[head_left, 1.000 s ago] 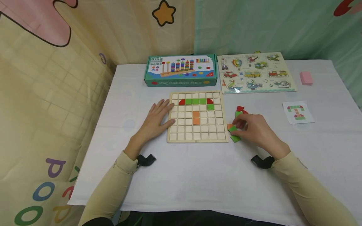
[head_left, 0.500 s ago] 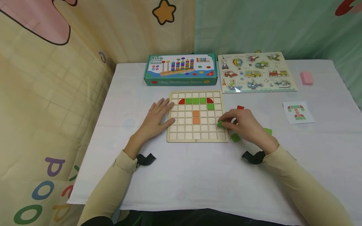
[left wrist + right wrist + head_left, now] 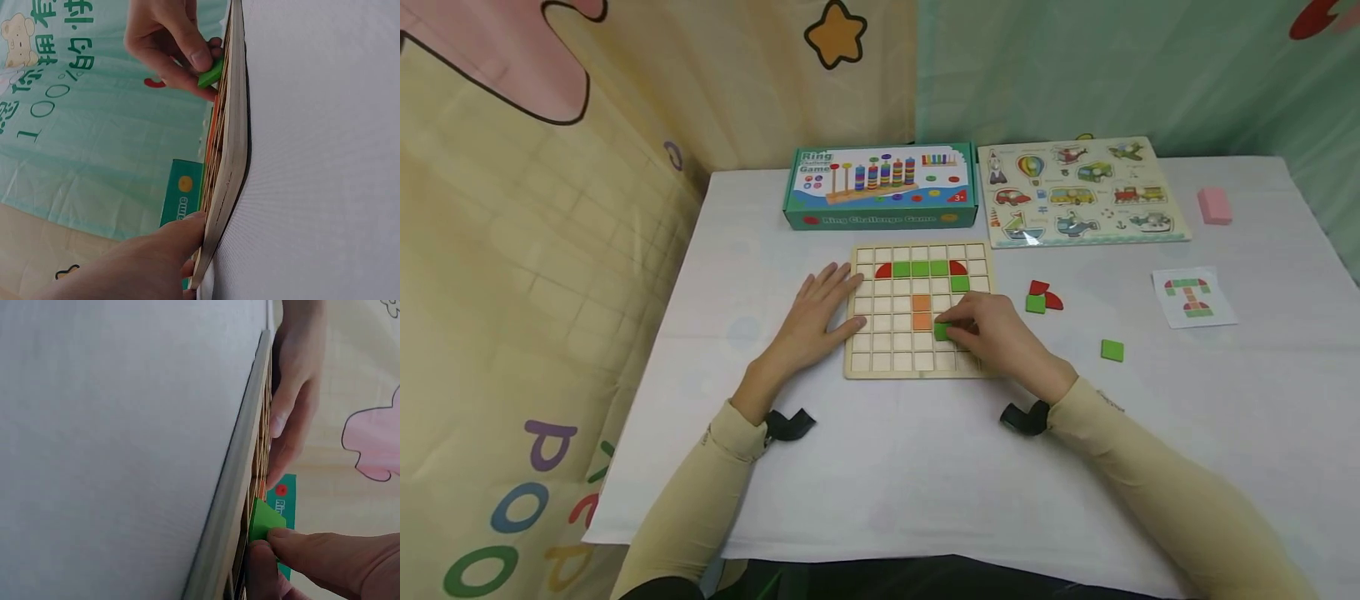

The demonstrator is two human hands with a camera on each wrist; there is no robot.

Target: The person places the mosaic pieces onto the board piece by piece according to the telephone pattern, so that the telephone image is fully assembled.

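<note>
My right hand (image 3: 996, 329) pinches a green square tile (image 3: 942, 332) between thumb and fingers, low over the wooden grid board (image 3: 880, 362), just right of the lower orange tile (image 3: 921, 322). In the right wrist view the green tile (image 3: 265, 520) is tilted, one edge close to the board's grid. The left hand (image 3: 808, 317) lies with spread, fairly straight fingers at the board's left edge, fingertips and thumb on the frame. Set in the board are a row of green tiles (image 3: 921, 268) with red quarter-round ends (image 3: 883, 271), another green tile (image 3: 960, 284) below and two orange tiles.
Right of the board lie a small cluster of red and green pieces (image 3: 1036, 304) and a lone green tile (image 3: 1112, 350). A pattern card (image 3: 1195, 312) is farther right, below a pink block (image 3: 1214, 206). A ring game box (image 3: 880, 187) and a vehicle puzzle (image 3: 1082, 208) stand behind.
From the loose pieces, my right hand has moved left over the board with a green tile. A lone green tile now shows on the table to the right. The left hand has stayed put.
</note>
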